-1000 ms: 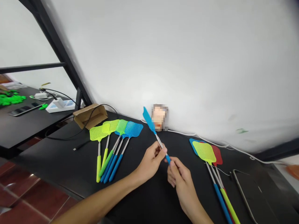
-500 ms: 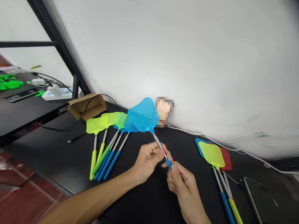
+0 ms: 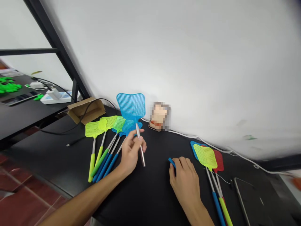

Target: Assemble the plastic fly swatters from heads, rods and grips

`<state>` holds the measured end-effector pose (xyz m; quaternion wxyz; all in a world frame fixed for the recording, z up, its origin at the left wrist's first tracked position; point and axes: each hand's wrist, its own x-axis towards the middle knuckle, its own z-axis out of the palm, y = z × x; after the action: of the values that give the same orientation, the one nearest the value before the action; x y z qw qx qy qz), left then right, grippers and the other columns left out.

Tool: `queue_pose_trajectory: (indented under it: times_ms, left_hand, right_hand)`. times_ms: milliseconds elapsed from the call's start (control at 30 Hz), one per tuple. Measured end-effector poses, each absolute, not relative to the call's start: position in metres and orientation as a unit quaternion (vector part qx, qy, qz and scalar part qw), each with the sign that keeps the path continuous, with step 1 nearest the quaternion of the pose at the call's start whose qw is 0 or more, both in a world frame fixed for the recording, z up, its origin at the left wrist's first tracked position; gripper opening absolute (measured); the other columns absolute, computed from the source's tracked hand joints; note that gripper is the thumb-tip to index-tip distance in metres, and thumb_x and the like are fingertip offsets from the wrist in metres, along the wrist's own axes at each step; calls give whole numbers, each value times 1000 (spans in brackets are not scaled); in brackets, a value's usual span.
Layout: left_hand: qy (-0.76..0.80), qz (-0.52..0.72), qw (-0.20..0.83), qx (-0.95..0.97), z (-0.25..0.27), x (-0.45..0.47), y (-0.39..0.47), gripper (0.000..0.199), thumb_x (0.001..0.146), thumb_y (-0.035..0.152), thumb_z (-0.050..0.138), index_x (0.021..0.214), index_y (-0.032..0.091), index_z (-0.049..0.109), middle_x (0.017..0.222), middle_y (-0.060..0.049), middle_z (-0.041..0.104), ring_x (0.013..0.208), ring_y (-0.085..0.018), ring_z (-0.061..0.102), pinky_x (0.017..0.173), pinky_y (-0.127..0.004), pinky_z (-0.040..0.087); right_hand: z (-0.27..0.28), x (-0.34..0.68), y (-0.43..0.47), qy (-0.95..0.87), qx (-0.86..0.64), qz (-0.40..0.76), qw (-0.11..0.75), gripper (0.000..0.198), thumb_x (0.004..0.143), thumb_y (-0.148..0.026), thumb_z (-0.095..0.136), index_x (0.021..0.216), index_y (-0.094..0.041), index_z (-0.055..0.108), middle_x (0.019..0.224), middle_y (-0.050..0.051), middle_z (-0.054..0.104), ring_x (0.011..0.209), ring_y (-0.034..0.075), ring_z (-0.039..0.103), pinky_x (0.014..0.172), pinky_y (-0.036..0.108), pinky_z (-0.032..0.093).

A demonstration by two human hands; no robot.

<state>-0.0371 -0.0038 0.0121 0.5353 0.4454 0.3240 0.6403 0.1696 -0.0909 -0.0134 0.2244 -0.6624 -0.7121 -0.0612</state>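
Note:
My left hand [image 3: 129, 154] is closed on the metal rod of a blue fly swatter [image 3: 132, 106], pinching it between thumb and fingers. Its mesh head points up towards the wall, and the rod's lower end is bare metal. Over the table to the right, my right hand [image 3: 185, 179] is closed around a blue handle sleeve [image 3: 171, 162]; only the tip shows, the rest lies under my fingers. Beside my left hand, several swatters lie fanned out, among them a yellow-green swatter [image 3: 92, 161] and a green swatter [image 3: 101, 163].
To the right lie a yellow-green swatter [image 3: 206, 157], a blue one beneath it and a red swatter [image 3: 219, 160]. An open cardboard box [image 3: 87, 111], a black cable, a white power strip [image 3: 57, 96] and a pixelated item [image 3: 160, 116] stand along the back. A phone-like dark device [image 3: 256, 201] lies far right.
The blue sleeve has come off the swatter's rod. My left hand has moved left with the swatter, now more upright; my right hand has turned palm down with the sleeve.

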Motion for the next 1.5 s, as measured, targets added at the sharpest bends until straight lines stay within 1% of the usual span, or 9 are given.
queue_pose_trajectory:
  times_ms: [167,300,400,600,767,900,1067,1233,1500]
  left_hand:
    - [252,534,669,452,5,-23,-29,38,98,30,60,134,21,57,77,3,62,39,-5,46,38,-19,35]
    - [224,475,707,474,9,-21,-34,44,99,34,58,141,23,48,77,4,64,35,-5,45,34,-18,33]
    - [265,411,703,516,15,-16,-36,34,104,46,50,126,20,55,63,7,56,33,-5,40,33,-16,30]
    - [272,330,711,559,22,9,-40,31,104,46,50,94,18,59,65,5,53,38,-4,41,35,-14,28]
    - [204,261,838,433,15,12,-50,32,101,50,57,92,20,53,60,11,31,41,-3,13,35,-15,12]
    - [207,257,853,404,11,0,-55,37,99,54,58,87,20,50,58,12,31,40,-2,12,35,-16,12]
    - [306,289,717,555,14,-8,-50,37,103,51,51,88,18,59,64,4,54,39,-6,39,39,-21,28]
    - [338,317,545,699,21,-13,-45,44,106,39,49,69,16,56,61,2,50,57,-8,42,55,-24,30]
    - [284,270,754,528,17,-8,-52,40,100,52,58,83,16,60,62,5,43,44,-4,28,41,-20,18]
  right_hand:
    - [-10,181,-84,-682,-662,64,303,14,97,-29,59,97,-21,69,93,11,66,92,30,61,85,48,49]
    - [7,188,-75,-606,-620,232,441,32,103,-46,52,119,-23,67,103,8,69,90,22,65,79,38,55]
    - [19,186,-72,-482,-534,384,579,36,103,-51,54,124,-24,66,106,7,68,89,20,64,75,34,54]
    - [19,172,-78,-377,-505,410,659,25,93,-47,72,98,-23,70,90,3,67,73,15,58,72,32,49]
    - [11,163,-80,-299,-424,556,649,32,87,-52,76,81,-23,64,77,1,63,70,17,57,70,33,49]
    - [4,159,-85,-318,-488,549,600,35,90,-54,73,82,-21,64,72,1,60,65,16,53,62,31,46]
    - [13,165,-97,-483,-564,363,564,40,98,-56,59,112,-20,68,92,6,69,76,19,60,71,32,50]
    - [23,162,-105,-487,-575,331,569,31,100,-49,57,98,-21,70,91,6,71,80,21,64,73,33,52]
    - [16,160,-90,-325,-451,542,630,26,100,-46,55,88,-23,58,84,6,63,71,21,58,62,35,50]
